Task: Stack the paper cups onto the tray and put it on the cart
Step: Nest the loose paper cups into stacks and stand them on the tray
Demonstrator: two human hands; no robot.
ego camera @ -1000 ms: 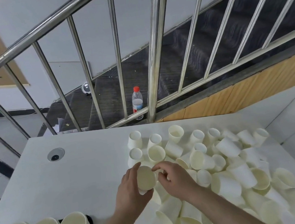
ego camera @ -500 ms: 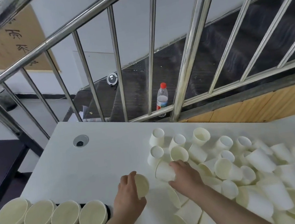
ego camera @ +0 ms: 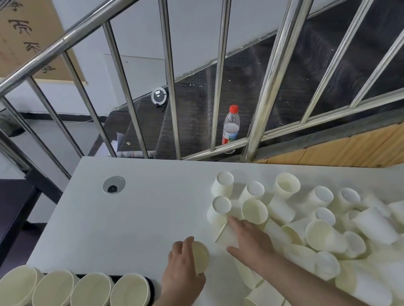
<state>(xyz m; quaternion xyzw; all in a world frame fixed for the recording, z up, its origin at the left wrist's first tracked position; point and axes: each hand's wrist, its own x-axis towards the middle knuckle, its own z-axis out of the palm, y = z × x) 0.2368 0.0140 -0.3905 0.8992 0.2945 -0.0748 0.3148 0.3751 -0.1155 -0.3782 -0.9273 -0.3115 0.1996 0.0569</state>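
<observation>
A heap of loose white paper cups [ego camera: 321, 234] covers the right half of the white table [ego camera: 128, 228]. My left hand [ego camera: 182, 267] grips one paper cup [ego camera: 201, 255], its mouth facing right. My right hand [ego camera: 249, 242] lies over a cup lying on its side [ego camera: 226, 235] at the heap's left edge, fingers curled round it. A black tray [ego camera: 151, 287] at the lower left holds several upright cups [ego camera: 91, 295] in rows; most of the tray is hidden under them.
A steel stair railing [ego camera: 262, 108] rises just behind the table's far edge. A plastic bottle with a red cap [ego camera: 230, 125] stands beyond it. A round cable grommet [ego camera: 114, 185] sits in the table at far left. Dark floor drops off left of the table.
My left hand has carried its cup leftward toward the tray. My right hand has reached forward onto another cup in the heap. The view has shifted left, showing more tray cups.
</observation>
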